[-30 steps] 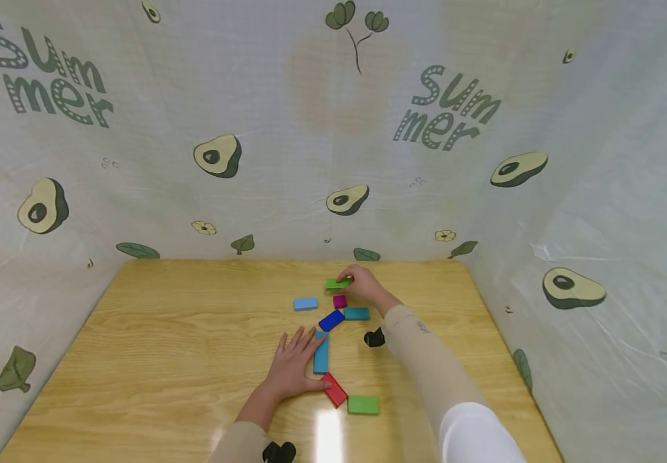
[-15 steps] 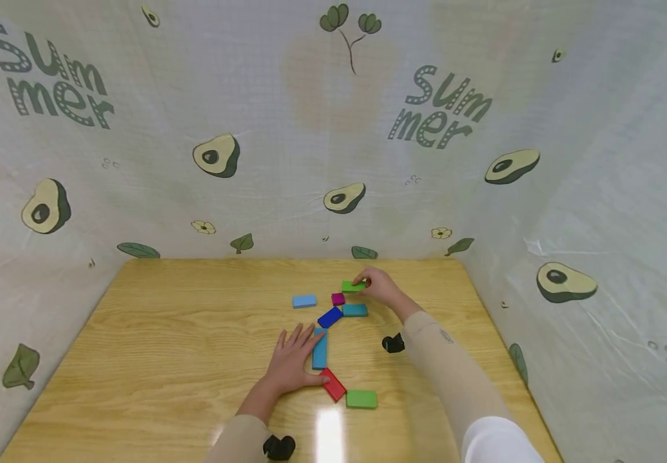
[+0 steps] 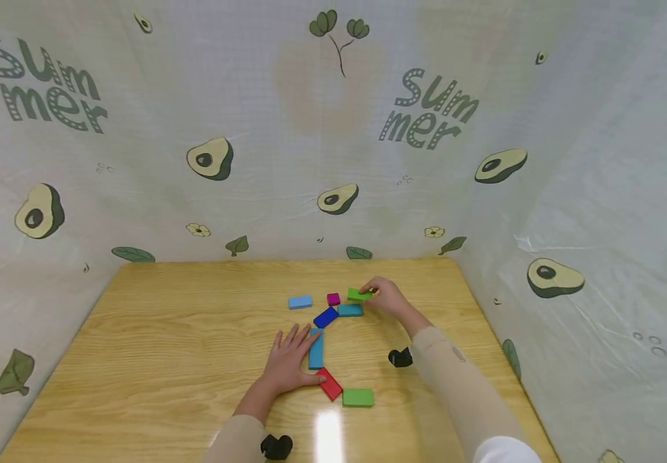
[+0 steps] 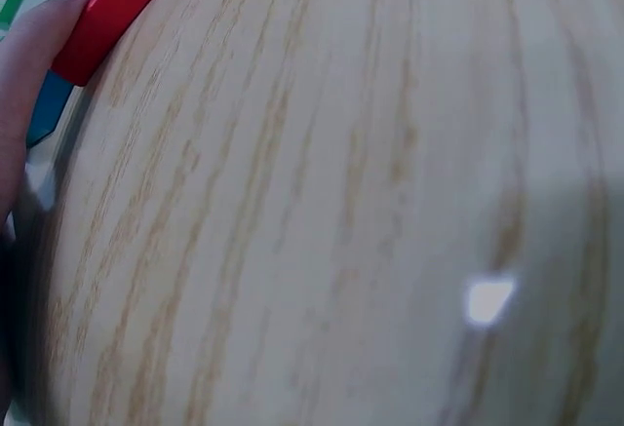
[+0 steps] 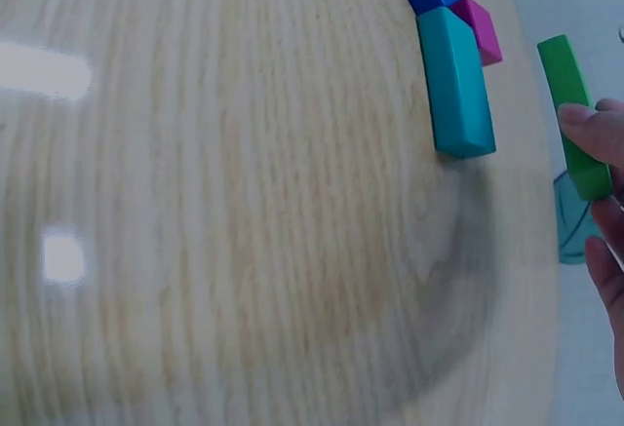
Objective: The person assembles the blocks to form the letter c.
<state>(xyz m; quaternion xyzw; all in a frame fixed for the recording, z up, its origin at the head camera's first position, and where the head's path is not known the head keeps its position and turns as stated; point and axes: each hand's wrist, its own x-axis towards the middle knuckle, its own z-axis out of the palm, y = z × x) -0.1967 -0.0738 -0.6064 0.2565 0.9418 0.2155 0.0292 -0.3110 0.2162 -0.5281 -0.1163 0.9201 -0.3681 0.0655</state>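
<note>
Between thumb and fingers, my right hand (image 3: 388, 297) pinches a bright green block (image 3: 357, 294) near the table's far side. Just in front of that block lies a teal block (image 5: 456, 83), with a small magenta block (image 3: 333, 299) and a dark blue block (image 3: 326, 317) close beside it. My left hand (image 3: 287, 363) rests with fingers spread; its index fingertip touches a long blue block (image 3: 316, 350) and its thumb touches a red block (image 3: 330, 384). In the left wrist view, the thumb lies against the red block (image 4: 117, 21). A second green block (image 3: 358, 397) meets the red one's lower right end.
A light blue block (image 3: 300, 302) lies apart, left of the magenta one. The wooden table (image 3: 165, 347) is bounded at the back and right by a hanging cloth (image 3: 275, 212) printed with avocados. Black wrist mounts (image 3: 401, 357) stick out from the sleeves.
My right hand has moved right with the green block, from behind the magenta block to behind the teal block. The left hand keeps its place on the blue and red blocks.
</note>
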